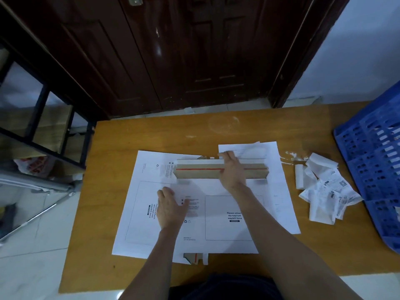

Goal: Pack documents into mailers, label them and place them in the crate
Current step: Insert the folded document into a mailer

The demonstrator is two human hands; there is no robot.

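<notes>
Our left hand (170, 207) presses flat, fingers straight, on the mailer (225, 226). Beyond it, our right hand (232, 173) pinches the flap (199, 171); crate (376, 161) sits right of it.

The blue crate (376, 161) runs off the right edge, well to the right of the fingers, so its far side and contents stay unseen. The small print on the crumpled label slips (326, 191), right of the right hand (232, 172), is too fine to read. That hand covers part of the mailer's brown flap (199, 171), and its fingers (227, 155) blur against the document (249, 151). Under the left hand (170, 207), printed lines on the mailer (216, 234) are hidden. Another mailer (138, 191) lies partly buried beneath.
</notes>
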